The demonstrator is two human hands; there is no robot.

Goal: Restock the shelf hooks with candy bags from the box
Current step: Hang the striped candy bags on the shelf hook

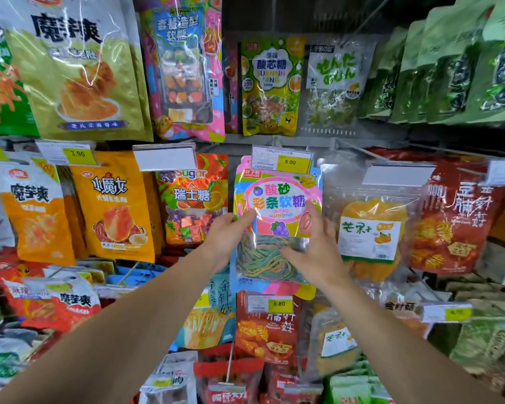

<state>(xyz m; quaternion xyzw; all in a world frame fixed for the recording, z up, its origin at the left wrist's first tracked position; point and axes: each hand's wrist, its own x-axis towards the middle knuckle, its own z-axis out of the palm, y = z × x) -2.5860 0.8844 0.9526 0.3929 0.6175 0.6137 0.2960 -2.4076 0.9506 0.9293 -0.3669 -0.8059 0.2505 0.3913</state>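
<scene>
Two hands on one bag in the head view; left hand (227, 235) pinching the left edge of the pink-and-blue plastic candy bag with rainbow sour strips showing through its clear window (276, 225), thumb on the front, fingers hidden behind; right hand (312, 246) laid on the bag's right side, fingers fairly straight against the front, more pressing than gripping. Bag held upright at the middle row, its top tucked just under the yellow price tag marked 5.00 (293, 162); between the orange-red fruit candy bag (191, 199) and the clear dried-mango bag (370, 228). Hook itself hidden behind tag and bag; cannot tell whether the hang hole is already threaded. Likely the hanging step; next probably calls for sliding the bag back along the hook, then letting go. Box not in sight.
</scene>
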